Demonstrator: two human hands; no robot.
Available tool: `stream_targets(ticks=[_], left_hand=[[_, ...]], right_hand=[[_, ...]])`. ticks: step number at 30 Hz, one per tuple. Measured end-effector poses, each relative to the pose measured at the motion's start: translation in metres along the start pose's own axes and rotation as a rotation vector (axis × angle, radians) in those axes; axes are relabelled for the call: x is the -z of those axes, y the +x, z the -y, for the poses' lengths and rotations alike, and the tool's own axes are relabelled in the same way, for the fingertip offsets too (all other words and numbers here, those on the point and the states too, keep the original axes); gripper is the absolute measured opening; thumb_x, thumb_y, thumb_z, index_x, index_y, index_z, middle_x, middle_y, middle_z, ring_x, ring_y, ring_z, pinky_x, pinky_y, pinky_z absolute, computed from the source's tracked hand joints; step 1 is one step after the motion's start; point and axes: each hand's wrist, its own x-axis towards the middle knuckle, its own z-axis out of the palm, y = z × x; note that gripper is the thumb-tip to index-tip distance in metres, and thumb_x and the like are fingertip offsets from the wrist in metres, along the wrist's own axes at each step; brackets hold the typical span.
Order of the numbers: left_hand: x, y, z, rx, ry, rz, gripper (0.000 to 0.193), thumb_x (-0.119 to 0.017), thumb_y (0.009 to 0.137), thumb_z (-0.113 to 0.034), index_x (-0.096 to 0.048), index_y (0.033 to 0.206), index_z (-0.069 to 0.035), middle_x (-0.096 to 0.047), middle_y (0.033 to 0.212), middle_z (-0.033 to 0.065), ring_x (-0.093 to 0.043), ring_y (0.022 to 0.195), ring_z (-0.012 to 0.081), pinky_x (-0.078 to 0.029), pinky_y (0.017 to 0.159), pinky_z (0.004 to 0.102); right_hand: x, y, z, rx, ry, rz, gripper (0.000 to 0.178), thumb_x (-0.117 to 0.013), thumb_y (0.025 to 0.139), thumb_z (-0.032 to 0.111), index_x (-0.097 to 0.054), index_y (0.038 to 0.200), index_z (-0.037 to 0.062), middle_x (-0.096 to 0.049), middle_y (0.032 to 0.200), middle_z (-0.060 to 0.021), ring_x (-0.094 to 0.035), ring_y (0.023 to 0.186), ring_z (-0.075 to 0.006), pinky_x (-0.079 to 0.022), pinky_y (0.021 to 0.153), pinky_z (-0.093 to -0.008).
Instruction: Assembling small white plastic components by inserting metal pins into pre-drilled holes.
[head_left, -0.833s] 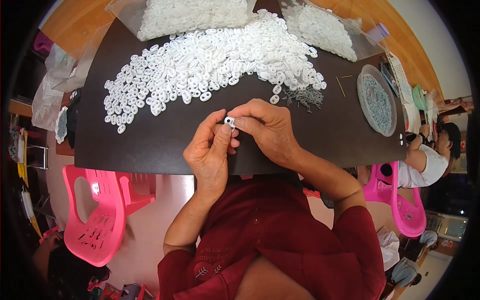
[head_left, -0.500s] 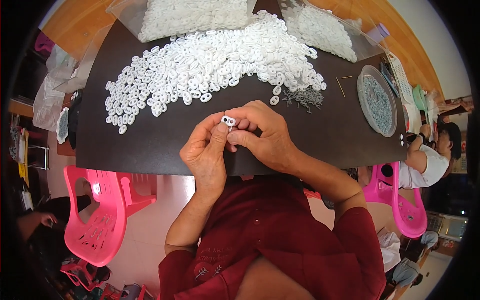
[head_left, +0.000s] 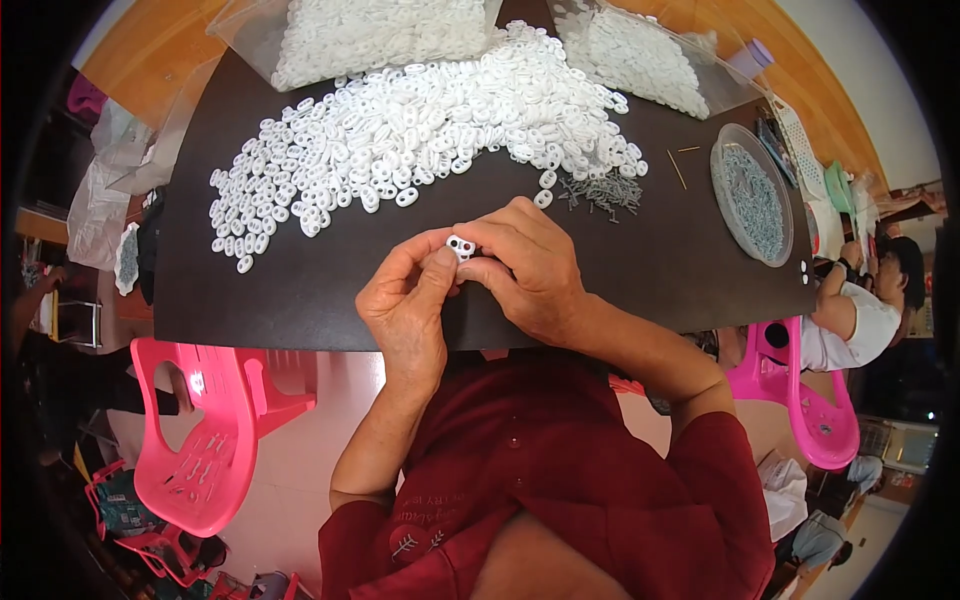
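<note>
Near the front of the dark table, my two hands meet around a small white oval plastic piece with two holes (head_left: 460, 243). My left hand (head_left: 408, 295) is closed, its thumb and fingertips pinching the piece from the left. From the other side, my right hand (head_left: 535, 268) is closed on it too, with the thumb below and the index finger above. Whether a second small part sits between the fingers is hidden. Beyond the hands spreads a large heap of the same white oval pieces (head_left: 400, 140). A small pile of grey pins (head_left: 603, 195) lies at the heap's right end.
A round clear tub (head_left: 719, 205) of grey pins stands at the right, near two thin brass-coloured rods (head_left: 678, 170). Clear bags of white pieces (head_left: 640, 60) lie along the far edge. Pink chairs (head_left: 205, 440) flank me; another person (head_left: 850, 320) sits at the right.
My right fingers have drawn in closer around the white piece, and the piece has tilted slightly. Both hands stay in nearly the same place.
</note>
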Motion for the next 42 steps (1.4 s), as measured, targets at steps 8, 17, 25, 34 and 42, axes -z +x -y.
stream_targets(ticks=[8,17,25,34,42], left_hand=[[0.007,0.001,-0.003,-0.027,0.014,0.107,0.018,-0.065,0.086,-0.002,-0.064,0.101,0.006,-0.065,0.083,0.0072,-0.054,0.066,0.0088,-0.045,0.059,0.0200],[0.010,0.002,0.007,-0.167,0.005,0.167,0.022,-0.063,0.089,-0.005,-0.065,0.110,0.003,-0.057,0.082,0.0031,-0.052,0.070,0.0083,-0.044,0.062,0.0205],[0.003,-0.002,0.014,-0.206,-0.067,0.094,0.020,-0.062,0.089,-0.004,-0.066,0.108,0.003,-0.057,0.083,0.0033,-0.052,0.071,0.0088,-0.044,0.063,0.0211],[0.001,-0.006,0.022,-0.200,-0.130,0.036,0.018,-0.060,0.092,-0.007,-0.064,0.106,0.004,-0.059,0.091,0.0033,-0.052,0.077,0.0081,-0.045,0.068,0.0214],[-0.002,-0.009,0.020,-0.238,-0.050,-0.013,0.018,-0.059,0.093,-0.011,-0.064,0.105,0.003,-0.057,0.091,0.0018,-0.050,0.078,0.0067,-0.043,0.069,0.0207]], right_hand=[[0.006,-0.001,0.004,-0.100,0.084,0.037,0.029,-0.075,0.068,0.002,-0.065,0.095,0.0032,-0.062,0.079,-0.0046,-0.053,0.067,-0.0178,-0.043,0.058,-0.0288],[0.003,-0.001,0.006,-0.068,0.143,-0.002,0.028,-0.074,0.070,0.001,-0.065,0.097,0.0014,-0.062,0.077,-0.0047,-0.054,0.067,-0.0171,-0.043,0.058,-0.0285],[-0.006,-0.005,0.009,-0.100,0.148,-0.088,0.026,-0.070,0.070,0.002,-0.062,0.094,0.0000,-0.058,0.073,-0.0073,-0.052,0.064,-0.0226,-0.043,0.056,-0.0326],[-0.009,-0.009,0.010,-0.068,0.139,-0.121,0.027,-0.069,0.074,-0.001,-0.064,0.101,-0.0034,-0.063,0.076,-0.0063,-0.053,0.066,-0.0172,-0.043,0.057,-0.0275],[-0.012,-0.009,0.014,-0.063,0.153,-0.115,0.027,-0.067,0.075,0.003,-0.061,0.100,-0.0025,-0.058,0.079,-0.0092,-0.051,0.066,-0.0236,-0.043,0.057,-0.0328]])
